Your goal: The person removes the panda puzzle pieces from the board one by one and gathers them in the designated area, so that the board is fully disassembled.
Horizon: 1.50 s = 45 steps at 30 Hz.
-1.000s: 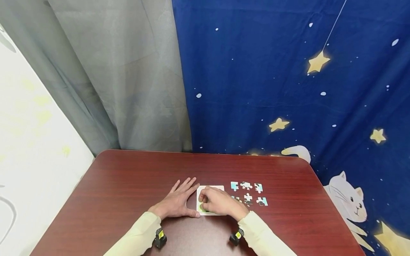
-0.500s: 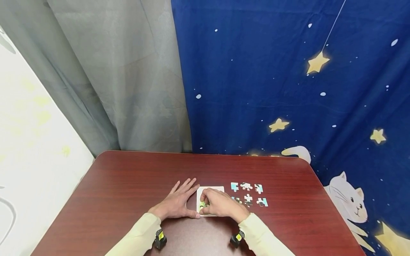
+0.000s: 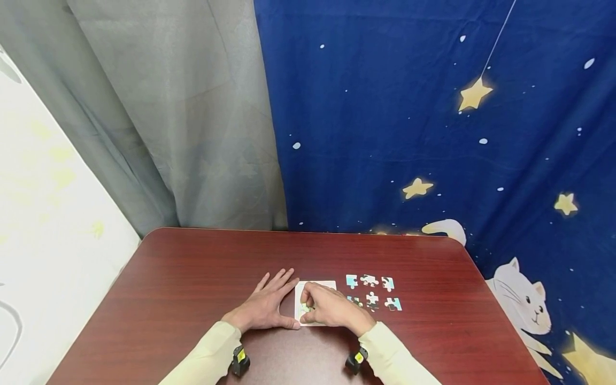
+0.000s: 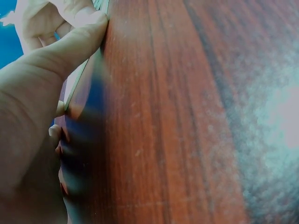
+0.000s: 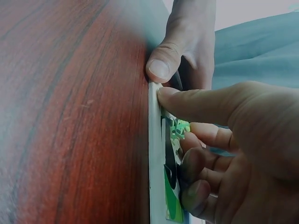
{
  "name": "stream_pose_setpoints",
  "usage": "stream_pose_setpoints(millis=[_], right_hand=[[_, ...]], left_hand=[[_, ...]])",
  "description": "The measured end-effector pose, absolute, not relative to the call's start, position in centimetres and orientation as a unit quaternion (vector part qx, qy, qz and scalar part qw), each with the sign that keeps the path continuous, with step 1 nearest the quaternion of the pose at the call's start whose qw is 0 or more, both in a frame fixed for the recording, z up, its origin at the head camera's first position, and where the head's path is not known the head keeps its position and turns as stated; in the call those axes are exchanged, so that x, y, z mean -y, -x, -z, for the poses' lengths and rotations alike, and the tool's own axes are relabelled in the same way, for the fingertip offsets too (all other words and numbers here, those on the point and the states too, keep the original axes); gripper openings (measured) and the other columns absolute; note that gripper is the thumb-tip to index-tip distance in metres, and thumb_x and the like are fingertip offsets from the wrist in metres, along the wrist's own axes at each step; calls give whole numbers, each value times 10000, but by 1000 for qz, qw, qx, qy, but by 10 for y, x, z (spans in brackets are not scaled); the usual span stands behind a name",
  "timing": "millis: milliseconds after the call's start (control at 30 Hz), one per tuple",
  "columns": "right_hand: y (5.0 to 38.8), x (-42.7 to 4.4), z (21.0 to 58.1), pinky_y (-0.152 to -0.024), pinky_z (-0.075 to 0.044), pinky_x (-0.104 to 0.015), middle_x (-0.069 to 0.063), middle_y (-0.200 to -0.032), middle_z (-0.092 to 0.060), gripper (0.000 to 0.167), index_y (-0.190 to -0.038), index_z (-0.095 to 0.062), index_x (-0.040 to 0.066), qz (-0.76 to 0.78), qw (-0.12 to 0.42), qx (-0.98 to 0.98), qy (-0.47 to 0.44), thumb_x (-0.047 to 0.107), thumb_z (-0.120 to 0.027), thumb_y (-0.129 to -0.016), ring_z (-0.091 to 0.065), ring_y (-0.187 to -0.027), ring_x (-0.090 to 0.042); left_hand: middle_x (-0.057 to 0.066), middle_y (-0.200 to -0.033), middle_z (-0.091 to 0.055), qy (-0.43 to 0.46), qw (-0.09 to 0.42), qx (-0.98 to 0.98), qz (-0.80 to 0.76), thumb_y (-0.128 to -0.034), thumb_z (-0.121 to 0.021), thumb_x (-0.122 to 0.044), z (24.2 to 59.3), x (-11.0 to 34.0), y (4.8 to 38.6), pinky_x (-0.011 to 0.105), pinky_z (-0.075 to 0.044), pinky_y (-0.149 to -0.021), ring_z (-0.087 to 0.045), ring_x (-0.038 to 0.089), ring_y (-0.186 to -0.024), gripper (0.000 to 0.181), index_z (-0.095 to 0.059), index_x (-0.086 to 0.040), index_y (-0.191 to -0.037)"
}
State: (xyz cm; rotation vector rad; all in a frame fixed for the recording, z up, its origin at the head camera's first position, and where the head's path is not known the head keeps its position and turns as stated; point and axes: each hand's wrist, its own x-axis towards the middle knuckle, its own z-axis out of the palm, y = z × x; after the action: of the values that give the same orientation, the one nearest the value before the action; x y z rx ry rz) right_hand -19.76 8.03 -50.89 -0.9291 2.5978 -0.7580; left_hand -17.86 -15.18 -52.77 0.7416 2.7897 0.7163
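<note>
From my remote station I view the left hand [image 3: 264,307] spread on a reddish-brown wood-grain table [image 3: 192,278], thumb at the corner of a white, flat puzzle tray [image 3: 298,300]. The right hand [image 3: 333,308], fingers curled, touches a green jigsaw piece [image 5: 178,128] at the tray; pinching I cannot tell. Six printed pieces [image 3: 372,299] lie rightward.
</note>
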Motion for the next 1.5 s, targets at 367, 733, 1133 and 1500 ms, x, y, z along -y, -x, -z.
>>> stream_pose_setpoints(millis=[367,733,1133,1500], right_hand=[[197,-84,508,-728,-480,-211,70,-947,-662,316,-1063,-614,180,296,145,-886,327,144,-858,-866,-561,-794,-10],[201,-90,511,-726,-485,-202,98,-867,-661,108,-1011,-706,181,342,175,-863,328,139,-777,-942,-557,-762,14],[203,-93,511,-620,-463,-181,126,-761,-622,55,-971,-716,170,351,184,-860,321,152,-680,-1010,-535,-638,28],[202,-95,511,-578,-483,-183,101,-732,-601,80,-1008,-711,133,382,193,-847,314,146,-637,-1036,-561,-599,17]], left_hand=[[188,-1776,-249,-251,74,-934,-245,-785,-850,-660,529,152,177,699,-127,-1322,-215,428,-1659,1129,-410,-64,-1638],[164,-1778,-261,-258,53,-927,-268,-757,-813,-751,543,156,181,704,-117,-1305,-218,419,-1657,1168,-415,-99,-1641],[161,-1789,-223,-245,87,-937,-232,-799,-835,-670,527,151,180,688,-124,-1329,-191,396,-1674,1131,-384,-89,-1657],[184,-1779,-243,-254,81,-932,-244,-793,-842,-660,528,153,178,708,-132,-1312,-210,429,-1660,1125,-401,-72,-1645]])
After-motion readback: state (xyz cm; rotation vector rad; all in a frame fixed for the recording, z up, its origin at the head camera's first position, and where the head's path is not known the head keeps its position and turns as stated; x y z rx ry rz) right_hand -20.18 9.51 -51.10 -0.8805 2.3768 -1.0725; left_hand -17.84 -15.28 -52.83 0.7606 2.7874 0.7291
